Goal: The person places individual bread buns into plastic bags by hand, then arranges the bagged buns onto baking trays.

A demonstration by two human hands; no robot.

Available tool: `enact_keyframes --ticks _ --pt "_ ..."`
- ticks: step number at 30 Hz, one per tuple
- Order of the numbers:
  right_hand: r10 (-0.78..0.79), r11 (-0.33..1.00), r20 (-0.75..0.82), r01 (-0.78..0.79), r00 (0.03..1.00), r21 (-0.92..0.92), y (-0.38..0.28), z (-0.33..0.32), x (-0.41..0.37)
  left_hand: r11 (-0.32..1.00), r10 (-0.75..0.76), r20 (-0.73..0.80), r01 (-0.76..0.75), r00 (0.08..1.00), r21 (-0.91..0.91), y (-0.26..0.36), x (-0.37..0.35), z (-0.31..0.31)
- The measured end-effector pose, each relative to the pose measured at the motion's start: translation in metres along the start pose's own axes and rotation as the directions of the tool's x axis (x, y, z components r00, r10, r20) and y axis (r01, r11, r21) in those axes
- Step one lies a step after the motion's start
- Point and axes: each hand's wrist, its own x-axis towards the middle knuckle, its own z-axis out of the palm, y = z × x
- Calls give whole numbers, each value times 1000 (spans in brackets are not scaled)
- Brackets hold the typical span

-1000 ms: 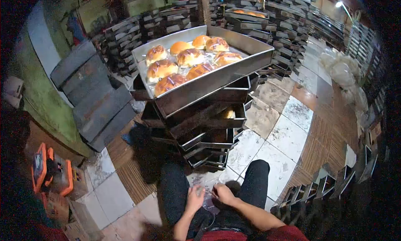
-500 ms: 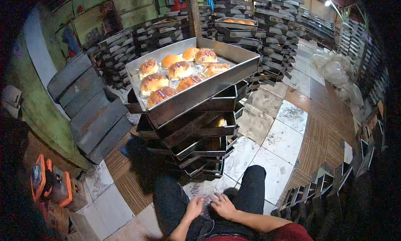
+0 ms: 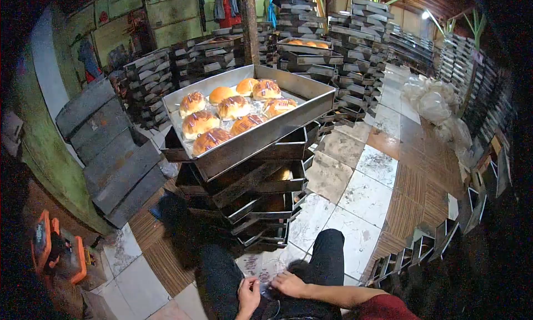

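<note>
Between my knees is a clear plastic bag [image 3: 259, 265] with dark printing, spread over my lap. My left hand [image 3: 248, 295] is closed, thumb and fingers pinching the near left edge of the plastic. Close beside it, my right hand [image 3: 288, 284] is curled shut on the bag's right side. Just beyond the hands stands a metal baking tray [image 3: 266, 147], topping a stack of dark trays. Several glazed buns [image 3: 234, 107] sit in it toward the left, some in shiny clear wrapping with printing.
Under the top tray, the dark stacked trays [image 3: 261, 206] sit at staggered angles. Grey boxes [image 3: 105, 153] lean at the left, near an orange-and-black toolbox [image 3: 61, 253]. More tray stacks [image 3: 358, 53] rise behind. Clear plastic bags [image 3: 430, 101] lie on the tiled floor at right.
The view has tilted up slightly, so the trays sit lower and farther left. My right hand's fingers, spread before, have curled in on the plastic. More of the printed bag shows.
</note>
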Motion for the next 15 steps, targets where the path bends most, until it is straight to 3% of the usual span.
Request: enact_keyframes --ticks 1,2,3,5,6,7,9,10,11,12,13,14,15 --pt "-112 990 -33 109 993 -92 -5 -10 -5 1000 9 -32 -9 999 -13 -1 1 1" --pt "-85 987 68 94 994 -134 -10 -19 -6 996 -84 3 84 996 30 3 0 -2" --pt "-80 986 72 89 994 -139 -12 -25 -7 996 -84 7 84 996 22 9 -1 -2" --pt "-178 972 -247 131 953 -197 -16 -32 -8 1000 19 -144 -18 989 7 17 0 -4" --pt "-177 976 -112 160 978 -146 -21 -28 -9 996 57 -209 -71 976 -59 9 0 -2" --pt "-327 943 -176 307 929 -132 -25 -28 -11 995 58 -205 -72 977 -61 8 -3 -2" --pt "-269 947 124 238 955 217 -28 4 -16 984 83 -220 -114 972 -135 33 -6 -10" --pt "26 831 273 -173 962 529 -27 17 -17 981 -26 -203 -13 979 -192 44 -7 -10" --pt "34 832 267 -175 963 527 -25 9 -13 981 -18 -198 -21 980 -194 46 -7 -12" --pt "330 768 149 -357 932 531 -18 -8 -7 973 -61 -189 16 980 -230 46 -7 -11" --pt "598 654 33 -511 801 557 -11 -28 -2 962 -107 -177 57 978 -266 49 -9 -10" --pt "695 608 40 -616 718 501 -4 -52 7 950 -126 -94 93 988 -298 70 -9 -13" --pt "702 606 37 -624 711 494 -9 -58 9 947 -125 -86 93 988 -308 74 -4 -9"
